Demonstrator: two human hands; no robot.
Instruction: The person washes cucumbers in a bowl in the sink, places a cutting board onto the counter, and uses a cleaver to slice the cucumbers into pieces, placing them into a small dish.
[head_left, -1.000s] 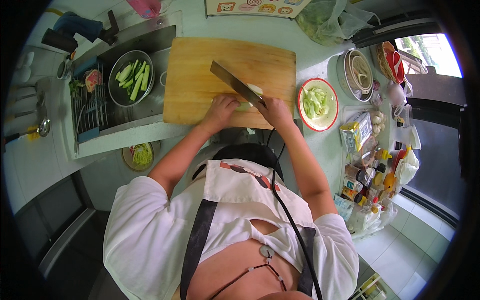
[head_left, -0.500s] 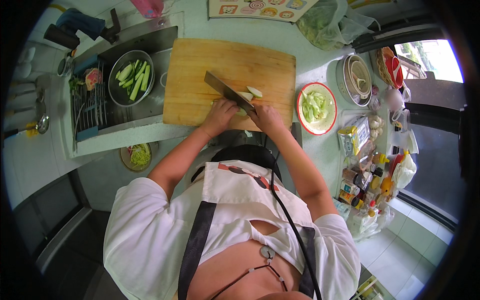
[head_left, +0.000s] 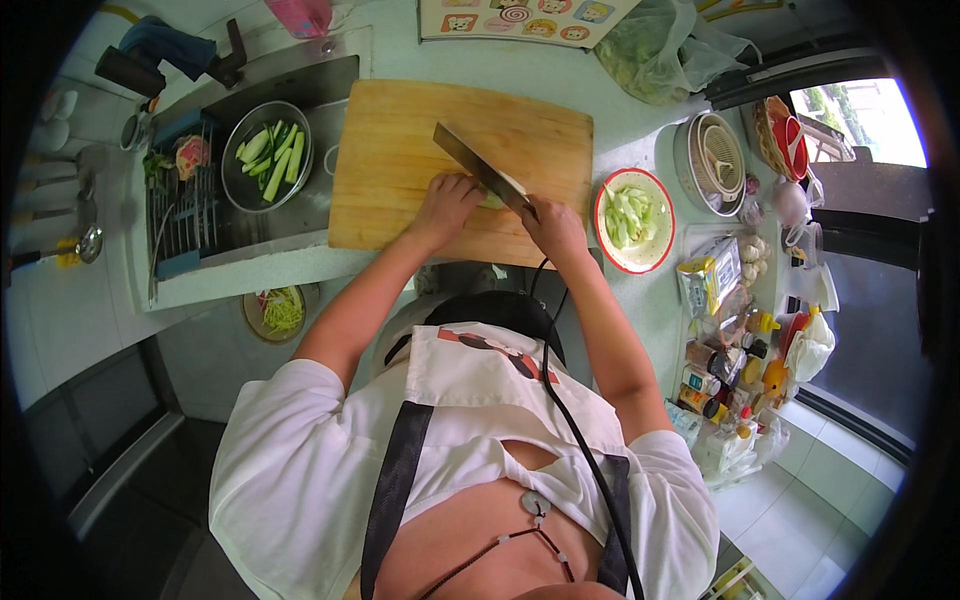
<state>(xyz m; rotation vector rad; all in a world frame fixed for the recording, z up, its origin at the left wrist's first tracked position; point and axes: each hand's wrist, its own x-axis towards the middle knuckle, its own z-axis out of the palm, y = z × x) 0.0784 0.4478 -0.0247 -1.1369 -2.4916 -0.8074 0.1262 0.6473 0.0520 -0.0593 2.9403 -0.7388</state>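
Pale green vegetable pieces (head_left: 493, 200) lie on the rectangular wooden cutting board (head_left: 400, 150) on the table, pinned under the left hand (head_left: 447, 205), whose fingers press down on them just beside the blade. The right hand (head_left: 553, 228) has its fingers clenched round the handle of the broad steel cleaver (head_left: 480, 170), which half a second ago stood slightly further left and now angles down against the vegetable, so another slice seems under way. A red-rimmed white plate (head_left: 634, 215) of cut green pieces sits just right of the board, and a round metal bowl (head_left: 266, 156) of green strips rests in the sink (head_left: 200, 215) to the left.
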